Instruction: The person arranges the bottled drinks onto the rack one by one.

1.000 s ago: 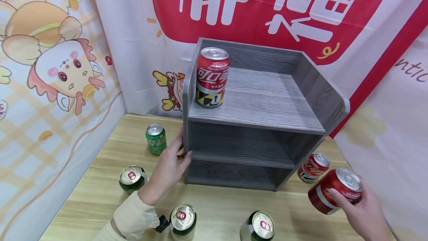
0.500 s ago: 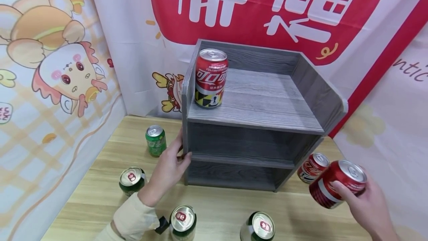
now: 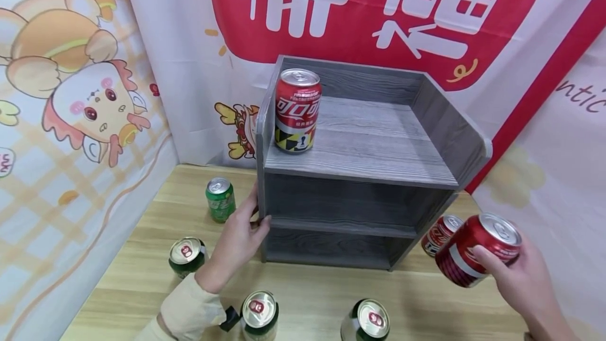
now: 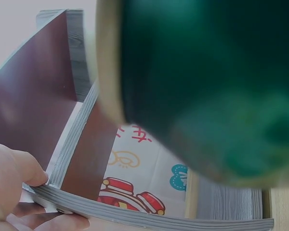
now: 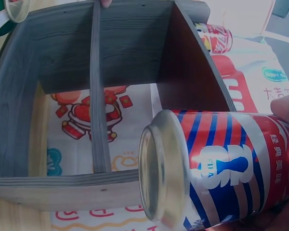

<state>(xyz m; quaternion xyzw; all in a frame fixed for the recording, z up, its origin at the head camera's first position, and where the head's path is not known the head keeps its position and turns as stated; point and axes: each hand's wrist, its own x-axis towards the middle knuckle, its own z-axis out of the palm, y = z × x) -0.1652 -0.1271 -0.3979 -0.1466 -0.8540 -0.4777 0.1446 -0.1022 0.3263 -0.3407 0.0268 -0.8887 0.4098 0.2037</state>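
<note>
R hand (image 3: 527,278) wrapped on red can (image 3: 478,251), thumb on near side, other fingers mostly hidden. Can is tilted, lid up-R, base aimed L at shelf unit (image 3: 383,138), held off worktop (image 3: 312,283), apart from unit's R side panel, which stands btwn can and compartments. Held can partly hides rear red can (image 3: 436,237), which is on worktop by same panel.

L hand (image 3: 243,236) grips unit's L panel, thumb at front edge approx mid-shelf ht. Tall red can (image 3: 297,114) upright on top shelf, far L, next to L panel.

Other stuff: green can (image 3: 221,204) L of unit; gold-lid can (image 3: 187,257) just L of L forearm; front can (image 3: 259,314) close by sleeve (image 3: 191,307); R front can (image 3: 364,322) well apart, btwn the arms. L wrist view: blurry green can blocks most of upper R.
</note>
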